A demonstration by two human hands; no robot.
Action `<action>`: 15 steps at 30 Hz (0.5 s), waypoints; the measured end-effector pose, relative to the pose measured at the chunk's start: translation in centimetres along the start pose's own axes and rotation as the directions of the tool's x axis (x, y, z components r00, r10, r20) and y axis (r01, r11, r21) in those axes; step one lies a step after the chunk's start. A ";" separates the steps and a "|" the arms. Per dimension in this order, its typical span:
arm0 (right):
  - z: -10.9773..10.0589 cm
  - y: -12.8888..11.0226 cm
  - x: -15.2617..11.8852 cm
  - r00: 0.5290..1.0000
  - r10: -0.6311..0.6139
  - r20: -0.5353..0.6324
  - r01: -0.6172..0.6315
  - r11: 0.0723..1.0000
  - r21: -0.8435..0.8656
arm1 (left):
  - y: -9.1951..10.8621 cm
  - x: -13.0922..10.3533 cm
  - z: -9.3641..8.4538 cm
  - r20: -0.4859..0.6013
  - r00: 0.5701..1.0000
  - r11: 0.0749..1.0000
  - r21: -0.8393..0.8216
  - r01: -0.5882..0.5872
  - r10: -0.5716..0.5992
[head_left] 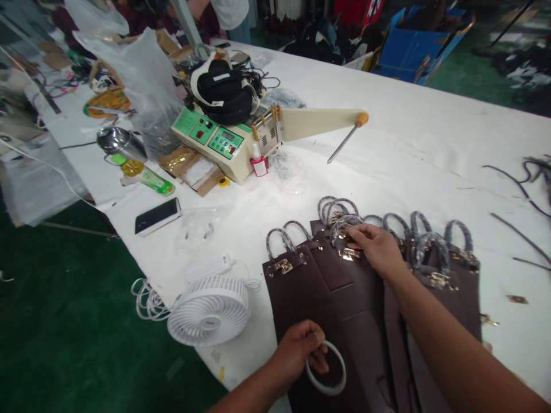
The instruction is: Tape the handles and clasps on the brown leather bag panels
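Several dark brown bag pieces (301, 298) lie overlapping on the white table, with wrapped loop handles and gold metal clasps at their upper ends. My left hand (301, 350) is closed around the edge of a white ring, which looks like a roll of tape (341, 385), above the lower left pieces. Farther up, my right hand (376, 246) has its fingers pinched at a plastic-wrapped handle (344, 222), just above a gold clasp (349, 254). The fingertips partly cover the spot they touch.
A white fan (209, 312) lies at the table's left edge, near a phone (158, 216). Behind stand a cream machine (224, 143) with a long arm, a small red bottle (259, 163) and a green bottle (155, 180). A screwdriver (344, 143) rests beyond the bags.
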State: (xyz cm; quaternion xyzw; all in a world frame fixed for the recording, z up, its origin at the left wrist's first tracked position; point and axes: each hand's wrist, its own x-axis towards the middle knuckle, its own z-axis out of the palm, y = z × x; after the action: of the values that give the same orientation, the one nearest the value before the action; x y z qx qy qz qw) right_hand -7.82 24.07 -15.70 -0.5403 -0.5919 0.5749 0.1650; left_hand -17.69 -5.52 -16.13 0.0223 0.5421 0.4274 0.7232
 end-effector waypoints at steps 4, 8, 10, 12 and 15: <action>-0.8 -0.4 -1.1 0.998 0.062 0.013 -0.060 0.991 -0.116 | -0.3 0.3 -0.1 0.018 1.000 1.000 0.010 -0.011 0.010; -0.7 -0.6 -1.1 0.993 0.085 0.083 -0.065 0.975 -0.214 | -0.3 0.4 -0.3 0.028 1.000 1.000 0.007 -0.006 0.006; -0.3 -0.5 -0.6 0.994 0.034 0.103 -0.004 0.961 -0.276 | -0.3 0.4 -0.2 0.025 1.000 1.000 0.005 -0.002 0.002; 0.2 -0.4 0.1 0.994 -0.018 0.112 0.054 0.943 -0.329 | -0.4 0.4 -0.2 0.025 1.000 1.000 -0.001 -0.001 0.001; 0.8 -0.5 1.1 0.996 -0.033 0.085 0.068 0.892 -0.446 | -0.5 0.5 -0.1 0.030 1.000 1.000 -0.011 -0.005 0.005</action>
State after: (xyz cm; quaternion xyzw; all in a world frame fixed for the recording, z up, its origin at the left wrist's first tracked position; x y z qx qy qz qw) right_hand -9.06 24.65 -15.98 -0.5262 -0.7281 0.4384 0.0287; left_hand -17.47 -5.58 -16.83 0.0261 0.5286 0.4320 0.7303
